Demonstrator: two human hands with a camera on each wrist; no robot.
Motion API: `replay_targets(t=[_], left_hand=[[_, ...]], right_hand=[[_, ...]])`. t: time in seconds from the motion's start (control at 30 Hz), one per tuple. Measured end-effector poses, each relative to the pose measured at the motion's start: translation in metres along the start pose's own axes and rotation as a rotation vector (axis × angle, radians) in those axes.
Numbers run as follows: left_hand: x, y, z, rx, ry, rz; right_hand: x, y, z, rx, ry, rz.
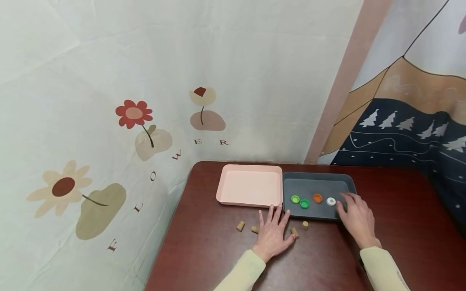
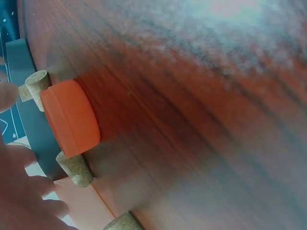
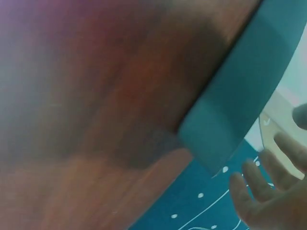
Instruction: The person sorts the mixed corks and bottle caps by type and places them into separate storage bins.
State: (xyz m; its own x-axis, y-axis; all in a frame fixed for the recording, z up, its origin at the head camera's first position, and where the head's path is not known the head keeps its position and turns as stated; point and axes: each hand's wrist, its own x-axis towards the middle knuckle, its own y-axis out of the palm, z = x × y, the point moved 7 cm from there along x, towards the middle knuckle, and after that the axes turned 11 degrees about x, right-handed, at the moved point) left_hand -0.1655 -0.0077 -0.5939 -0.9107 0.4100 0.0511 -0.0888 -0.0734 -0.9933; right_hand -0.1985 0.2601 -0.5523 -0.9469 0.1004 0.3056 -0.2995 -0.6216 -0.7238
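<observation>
My left hand (image 1: 271,236) is over the table with its fingers spread, among several small corks (image 1: 240,226). An orange bottle cap (image 2: 71,118) lies under this hand in the left wrist view, beside a cork (image 2: 75,169); in the head view the hand hides it. My right hand (image 1: 357,218) is at the right end of the dark grey tray (image 1: 316,177), fingers slightly bent and nothing visible in them. Closest to its fingertips is a white cap (image 1: 331,201) in the tray. An orange cap (image 1: 318,198), a green cap (image 1: 304,204) and a lime cap (image 1: 295,199) lie there too.
A pink tray (image 1: 251,186) stands directly left of the grey one. Both are on a dark red wooden table (image 1: 196,242). Behind it hang a pale flower-printed cloth (image 1: 262,81) and a cloth with mountains and trees (image 1: 400,133).
</observation>
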Motion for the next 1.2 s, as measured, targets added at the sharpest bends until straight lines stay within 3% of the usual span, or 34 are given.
replay_targets(t=[0.3,0.5,0.67,0.97,1.2], left_hand=[[-0.003,-0.002,0.006,-0.010,-0.016,-0.022],[-0.003,-0.009,0.013,-0.057,-0.030,-0.070],[-0.007,-0.017,0.031,-0.131,-0.062,-0.129],[-0.025,-0.028,0.067,-0.180,-0.063,-0.250],[-0.042,-0.033,0.073,-0.134,0.002,-0.331]], right_hand=[[-0.023,-0.004,-0.018,0.016,0.048,-0.014],[-0.030,0.003,-0.030,-0.001,0.107,0.092],[-0.032,0.007,-0.038,-0.019,0.149,0.171],[-0.035,0.007,-0.045,-0.026,0.196,0.224],[-0.037,0.007,-0.046,-0.024,0.211,0.237]])
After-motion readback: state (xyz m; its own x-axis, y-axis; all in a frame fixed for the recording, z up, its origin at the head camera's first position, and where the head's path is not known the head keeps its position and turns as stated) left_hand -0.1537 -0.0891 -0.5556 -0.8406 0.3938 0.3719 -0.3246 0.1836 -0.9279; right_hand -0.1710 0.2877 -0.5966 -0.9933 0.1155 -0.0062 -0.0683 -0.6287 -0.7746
